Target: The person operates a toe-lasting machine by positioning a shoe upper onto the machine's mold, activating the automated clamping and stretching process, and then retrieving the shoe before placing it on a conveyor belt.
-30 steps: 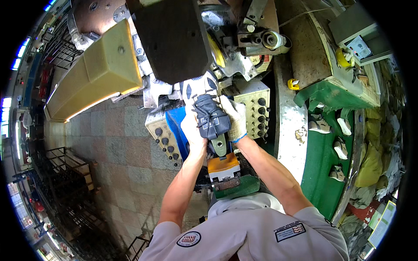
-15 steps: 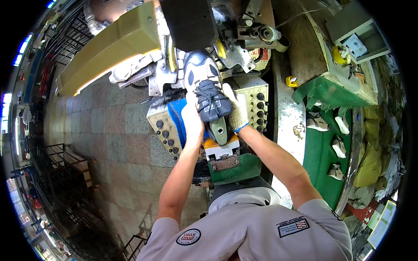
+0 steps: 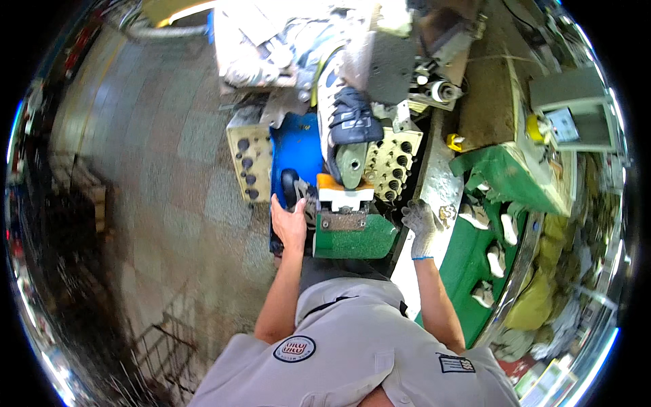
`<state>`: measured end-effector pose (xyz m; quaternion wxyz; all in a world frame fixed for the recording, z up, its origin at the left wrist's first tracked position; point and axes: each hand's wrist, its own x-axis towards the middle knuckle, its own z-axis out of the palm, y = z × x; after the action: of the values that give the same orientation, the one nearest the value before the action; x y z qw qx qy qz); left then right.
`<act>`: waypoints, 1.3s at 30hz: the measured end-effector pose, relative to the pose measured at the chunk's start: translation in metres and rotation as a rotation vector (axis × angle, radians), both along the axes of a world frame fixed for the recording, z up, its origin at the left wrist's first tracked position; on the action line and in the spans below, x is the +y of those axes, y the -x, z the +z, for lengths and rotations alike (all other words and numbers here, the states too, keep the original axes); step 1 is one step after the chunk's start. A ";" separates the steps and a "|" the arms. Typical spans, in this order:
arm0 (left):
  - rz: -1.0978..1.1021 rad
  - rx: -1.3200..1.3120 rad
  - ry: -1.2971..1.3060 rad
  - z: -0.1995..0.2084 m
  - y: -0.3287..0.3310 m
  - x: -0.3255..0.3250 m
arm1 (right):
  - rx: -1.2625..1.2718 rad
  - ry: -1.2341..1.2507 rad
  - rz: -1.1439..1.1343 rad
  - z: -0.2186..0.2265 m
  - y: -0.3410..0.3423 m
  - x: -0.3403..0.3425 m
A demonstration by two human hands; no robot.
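The bare left hand (image 3: 290, 222) is reaching around the near end of a dark shoe (image 3: 290, 184), with its fingers lying along the left side and its thumb along the right; the span is fairly narrow, but how firmly it is gripping I cannot tell. That shoe is sitting just ahead of the left hand, against a blue tray (image 3: 298, 146) that is stretching farther forward. The right hand, in a pale knitted glove (image 3: 424, 237), is hanging empty with its fingers loosely spread, beside a bright metal strip (image 3: 446, 193). Ahead of both hands and between them, a black-and-white laced shoe (image 3: 354, 115) is resting on a green last (image 3: 350, 165), its toe pointing away under the glare of the machine; neither hand is touching it. Nearer, an orange-and-white block (image 3: 344, 195) and a green plate (image 3: 356, 237) are standing between the hands. A knobbed control panel (image 3: 393, 163) is facing up ahead of the right hand, and several pale shoes (image 3: 496, 260) are lying on a green shelf (image 3: 464, 288) to its right.
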<state>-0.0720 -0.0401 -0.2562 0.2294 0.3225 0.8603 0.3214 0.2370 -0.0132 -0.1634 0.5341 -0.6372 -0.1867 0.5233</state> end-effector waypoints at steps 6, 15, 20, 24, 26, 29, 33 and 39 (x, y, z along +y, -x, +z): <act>0.094 -0.284 0.029 -0.037 -0.001 0.027 | -0.001 -0.008 0.125 -0.016 -0.010 -0.004; 0.015 -0.407 -0.244 -0.012 0.040 -0.013 | 0.057 -0.051 0.236 0.005 -0.020 0.011; -0.191 -0.362 -0.173 0.181 0.085 -0.021 | 0.103 -0.143 0.293 0.055 -0.003 0.012; -0.198 -0.637 -0.474 0.250 0.078 -0.014 | 0.197 -0.289 0.527 0.132 0.060 0.018; -0.268 -0.949 -0.474 0.269 0.048 -0.001 | 0.263 -0.491 0.572 0.153 0.087 0.020; -0.310 -1.040 -0.350 0.266 -0.029 0.024 | 0.406 -0.526 0.464 0.176 0.098 0.019; -0.349 -1.162 -0.259 0.245 -0.128 0.048 | 0.408 -0.377 0.347 0.173 0.015 0.022; -0.465 -1.184 -0.065 0.237 -0.273 0.053 | 0.437 -0.415 -0.018 0.136 -0.104 -0.010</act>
<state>0.2007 0.0128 -0.0191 0.7200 0.2755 0.4849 0.4130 0.3410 -0.0233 -0.0273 0.6851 -0.3882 -0.1644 0.5940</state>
